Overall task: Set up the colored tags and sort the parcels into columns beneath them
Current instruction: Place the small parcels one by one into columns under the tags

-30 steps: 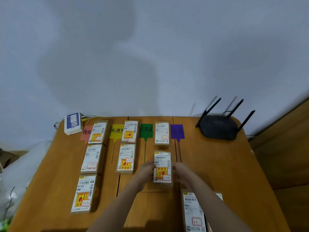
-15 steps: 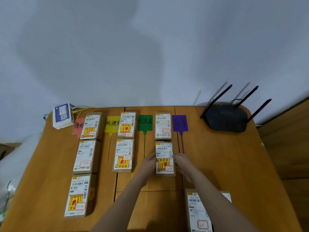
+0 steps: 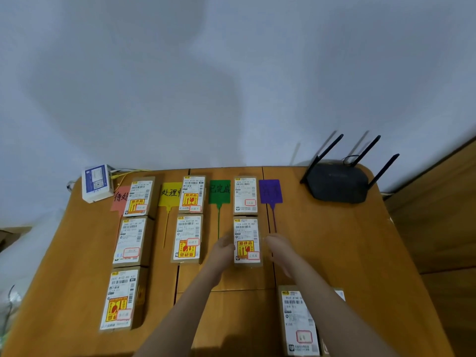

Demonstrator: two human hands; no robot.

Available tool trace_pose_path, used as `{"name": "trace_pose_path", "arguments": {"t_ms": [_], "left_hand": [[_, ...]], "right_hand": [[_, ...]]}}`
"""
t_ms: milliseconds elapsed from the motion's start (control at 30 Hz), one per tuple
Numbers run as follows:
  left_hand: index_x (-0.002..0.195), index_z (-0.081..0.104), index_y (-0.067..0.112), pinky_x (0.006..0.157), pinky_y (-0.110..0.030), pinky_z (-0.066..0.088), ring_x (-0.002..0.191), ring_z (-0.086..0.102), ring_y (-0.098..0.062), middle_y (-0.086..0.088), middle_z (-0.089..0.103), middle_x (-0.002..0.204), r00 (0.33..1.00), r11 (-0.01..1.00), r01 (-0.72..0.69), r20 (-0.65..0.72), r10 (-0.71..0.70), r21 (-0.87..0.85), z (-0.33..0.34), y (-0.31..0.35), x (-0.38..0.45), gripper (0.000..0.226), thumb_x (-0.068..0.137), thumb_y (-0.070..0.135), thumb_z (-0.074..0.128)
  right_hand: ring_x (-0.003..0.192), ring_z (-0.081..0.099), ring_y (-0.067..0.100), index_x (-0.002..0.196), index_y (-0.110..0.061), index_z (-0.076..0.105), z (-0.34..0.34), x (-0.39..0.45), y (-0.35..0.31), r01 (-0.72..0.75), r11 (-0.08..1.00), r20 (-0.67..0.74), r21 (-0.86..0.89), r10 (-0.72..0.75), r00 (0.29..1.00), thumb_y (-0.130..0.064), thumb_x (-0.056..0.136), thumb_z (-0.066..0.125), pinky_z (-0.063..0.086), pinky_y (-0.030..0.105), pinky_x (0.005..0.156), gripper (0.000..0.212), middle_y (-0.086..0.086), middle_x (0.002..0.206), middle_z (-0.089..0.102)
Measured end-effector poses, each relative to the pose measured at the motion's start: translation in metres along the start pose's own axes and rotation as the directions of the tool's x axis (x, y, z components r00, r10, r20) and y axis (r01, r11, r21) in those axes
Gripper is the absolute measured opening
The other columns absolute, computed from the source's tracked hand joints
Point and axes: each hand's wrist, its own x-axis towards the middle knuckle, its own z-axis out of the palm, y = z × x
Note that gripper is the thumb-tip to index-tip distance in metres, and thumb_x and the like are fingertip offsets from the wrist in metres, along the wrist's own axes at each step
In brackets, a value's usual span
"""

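Four coloured tags lie in a row at the table's far edge: red [image 3: 119, 198], yellow [image 3: 170, 193], green [image 3: 219, 191], purple [image 3: 270, 191]. Three parcels [image 3: 132, 239] form a column by the red tag and two parcels [image 3: 188, 239] by the yellow tag. One parcel [image 3: 246, 194] lies right of the green tag. Directly below it lies a parcel with a yellow fragile sticker [image 3: 246, 240], flat on the table. My left hand [image 3: 222, 249] presses its left side and my right hand [image 3: 279, 249] its right side. Nothing lies under the purple tag.
Another labelled parcel [image 3: 300, 323] lies at the near right, on top of a second one [image 3: 340, 295]. A black router [image 3: 337, 185] with antennas stands at the far right corner. A white box [image 3: 96, 181] with a yellow cable sits at the far left corner.
Both hands have slid the fragile-sticker parcel away from me, up to just below the upper parcel in the green tag's column.
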Motion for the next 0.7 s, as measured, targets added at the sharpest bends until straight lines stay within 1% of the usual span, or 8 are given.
{"name": "trace_pose_path", "arguments": {"t_ms": [100, 200, 300, 367, 433, 567, 633, 700], "left_hand": [[0.145, 0.041, 0.014, 0.095, -0.034, 0.041, 0.128, 0.049, -0.026, -0.008, 0.054, 0.139, 0.997, 1.0, 0.008, -0.071, -0.006, 0.028, 0.004, 0.004, -0.025, 0.053, 0.098, 0.034, 0.054], [0.14, 0.047, 0.014, 0.098, -0.034, 0.038, 0.13, 0.045, -0.026, -0.005, 0.053, 0.135, 0.998, 0.998, 0.044, -0.051, -0.042, 0.035, 0.018, -0.005, -0.051, 0.039, 0.103, 0.028, 0.044], [0.127, 0.054, 0.018, 0.096, -0.036, 0.045, 0.113, 0.054, -0.021, 0.0, 0.058, 0.119, 0.992, 0.991, 0.122, 0.016, -0.123, 0.058, 0.041, -0.028, -0.066, 0.031, 0.103, 0.03, 0.039], [0.116, 0.056, 0.013, 0.081, -0.031, 0.048, 0.093, 0.057, -0.018, -0.003, 0.059, 0.105, 0.979, 0.977, 0.187, 0.069, -0.194, 0.105, 0.057, -0.044, -0.075, 0.024, 0.102, 0.023, 0.039], [0.106, 0.057, 0.009, 0.078, -0.031, 0.047, 0.088, 0.056, -0.019, -0.006, 0.058, 0.099, 0.958, 0.965, 0.234, 0.138, -0.25, 0.122, 0.071, -0.055, -0.085, 0.017, 0.101, 0.017, 0.042], [0.11, 0.053, 0.012, 0.093, -0.038, 0.045, 0.105, 0.054, -0.024, -0.008, 0.056, 0.11, 0.922, 0.945, 0.325, 0.233, -0.308, -0.034, 0.094, -0.063, -0.108, 0.016, 0.099, 0.02, 0.045], [0.111, 0.054, 0.012, 0.099, -0.041, 0.042, 0.112, 0.05, -0.026, -0.007, 0.056, 0.112, 0.913, 0.938, 0.344, 0.252, -0.321, -0.051, 0.104, -0.063, -0.114, 0.017, 0.099, 0.019, 0.044], [0.099, 0.056, 0.015, 0.106, -0.042, 0.039, 0.111, 0.051, -0.025, -0.004, 0.059, 0.105, 0.912, 0.935, 0.349, 0.25, -0.325, -0.059, 0.111, -0.062, -0.116, 0.014, 0.1, 0.018, 0.042]], "right_hand": [[0.119, 0.056, 0.026, 0.138, -0.014, 0.05, -0.021, -0.018, 0.007, 0.03, 0.999, -0.092, 0.013, -0.029, 0.995, -0.018, 0.1, 0.049, 0.048, 0.044, 0.104, 0.039, 0.009, 0.13, 0.058], [0.105, 0.062, 0.029, 0.137, -0.008, 0.054, -0.046, -0.042, 0.036, 0.006, 0.999, -0.147, -0.037, -0.012, 0.989, -0.015, 0.1, 0.044, 0.053, 0.041, 0.09, 0.039, 0.016, 0.119, 0.063], [0.117, 0.057, 0.045, 0.13, 0.006, 0.055, -0.063, -0.072, 0.076, -0.064, 0.997, -0.182, -0.03, 0.058, 0.982, -0.016, 0.099, 0.042, 0.052, 0.05, 0.096, 0.04, 0.031, 0.126, 0.058], [0.107, 0.063, 0.038, 0.109, -0.004, 0.065, -0.069, -0.084, 0.102, -0.092, 0.996, -0.121, -0.009, 0.09, 0.988, -0.024, 0.097, 0.047, 0.052, 0.048, 0.099, 0.03, 0.027, 0.117, 0.065], [0.098, 0.067, 0.033, 0.103, -0.01, 0.067, -0.074, -0.08, 0.126, -0.125, 0.992, -0.093, -0.024, 0.123, 0.988, -0.029, 0.089, 0.051, 0.05, 0.052, 0.102, 0.029, 0.024, 0.111, 0.069], [0.102, 0.065, 0.028, 0.113, -0.007, 0.063, -0.075, -0.081, 0.142, -0.17, 0.985, -0.081, 0.022, 0.172, 0.982, -0.023, 0.092, 0.047, 0.051, 0.036, 0.078, 0.031, 0.017, 0.107, 0.071], [0.091, 0.061, 0.026, 0.114, -0.006, 0.06, -0.073, -0.083, 0.142, -0.172, 0.985, -0.094, 0.028, 0.174, 0.98, -0.022, 0.089, 0.046, 0.051, 0.038, 0.084, 0.033, 0.015, 0.097, 0.066], [0.084, 0.052, 0.023, 0.113, -0.002, 0.054, -0.072, -0.077, 0.143, -0.174, 0.985, -0.097, -0.007, 0.173, 0.98, -0.019, 0.084, 0.043, 0.051, 0.046, 0.095, 0.036, 0.013, 0.093, 0.061]]}}
